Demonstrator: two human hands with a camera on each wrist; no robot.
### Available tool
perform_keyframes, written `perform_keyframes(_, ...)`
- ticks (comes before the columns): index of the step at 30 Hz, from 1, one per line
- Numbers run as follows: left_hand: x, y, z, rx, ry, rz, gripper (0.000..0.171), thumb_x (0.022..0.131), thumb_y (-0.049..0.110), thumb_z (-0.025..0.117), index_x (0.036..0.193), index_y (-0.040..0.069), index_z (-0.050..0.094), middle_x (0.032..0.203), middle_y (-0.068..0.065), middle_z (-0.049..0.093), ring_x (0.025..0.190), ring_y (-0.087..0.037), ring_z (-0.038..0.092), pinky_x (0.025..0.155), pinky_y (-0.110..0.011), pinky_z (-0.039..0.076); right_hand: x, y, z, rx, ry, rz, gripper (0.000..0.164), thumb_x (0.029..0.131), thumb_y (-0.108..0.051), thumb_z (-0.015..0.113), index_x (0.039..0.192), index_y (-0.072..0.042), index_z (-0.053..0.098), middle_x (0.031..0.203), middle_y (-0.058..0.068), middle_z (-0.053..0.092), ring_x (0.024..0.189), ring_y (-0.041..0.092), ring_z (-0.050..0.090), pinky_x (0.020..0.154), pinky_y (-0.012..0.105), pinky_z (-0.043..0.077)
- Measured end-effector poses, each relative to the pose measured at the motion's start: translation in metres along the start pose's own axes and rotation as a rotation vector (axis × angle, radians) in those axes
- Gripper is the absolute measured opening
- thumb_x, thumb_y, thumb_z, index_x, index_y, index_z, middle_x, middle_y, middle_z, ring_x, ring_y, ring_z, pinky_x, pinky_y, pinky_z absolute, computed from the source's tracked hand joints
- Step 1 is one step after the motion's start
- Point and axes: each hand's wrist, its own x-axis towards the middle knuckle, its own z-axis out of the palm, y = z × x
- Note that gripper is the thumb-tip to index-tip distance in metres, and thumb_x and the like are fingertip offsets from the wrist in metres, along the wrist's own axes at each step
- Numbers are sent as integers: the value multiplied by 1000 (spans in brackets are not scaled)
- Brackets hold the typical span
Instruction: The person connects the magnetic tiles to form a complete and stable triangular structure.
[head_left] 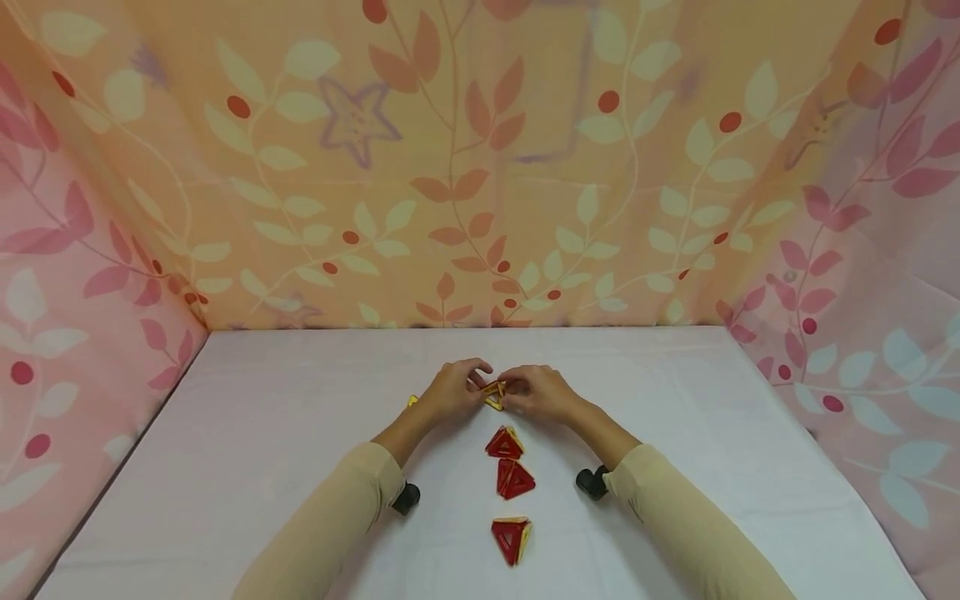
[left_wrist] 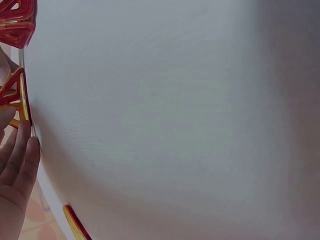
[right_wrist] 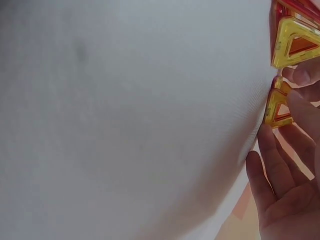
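Beyond the row of finished pyramids, both hands meet around a small structure of red and yellow triangular magnetic tiles (head_left: 492, 395). My left hand (head_left: 453, 390) holds its left side with thumb and fingertips; in the left wrist view, the left hand's (left_wrist: 17, 172) outer fingers extend low along the table. From the right, my right hand (head_left: 546, 392) pinches the structure. The right wrist view shows a yellow triangular face (right_wrist: 279, 107) between the right hand's (right_wrist: 290, 185) thumb and fingers. Fingers hide part of the structure.
Toward me stand red and yellow tile pyramids: one (head_left: 506, 442) nearest the hands, another (head_left: 515, 479) just below it, a third (head_left: 512, 539) closest. A loose yellow-edged tile (head_left: 412, 401) lies left of the left wrist. Patterned curtains (head_left: 465, 167) border the white table (head_left: 262, 450).
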Motion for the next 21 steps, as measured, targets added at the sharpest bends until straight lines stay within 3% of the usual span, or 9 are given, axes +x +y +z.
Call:
perform_keyframes(11, -1, 2, 2, 9, -9, -17, 42, 85, -4, 71, 125, 2, 61, 108, -11, 69, 93, -20, 65, 83, -34, 55, 1, 3, -2, 46, -22, -34, 32, 87, -5, 73, 118, 0, 67, 107, 7, 68, 91, 18, 63, 84, 35, 54)
perform_keyframes(21, -1, 2, 2, -33, -28, -23, 47, 84, -5, 73, 128, 1, 59, 116, -14, 66, 104, -26, 65, 90, -37, 55, 3, 5, -1, 50, -35, -44, 32, 87, -2, 73, 118, 2, 66, 110, 10, 68, 91, 18, 64, 84, 33, 55)
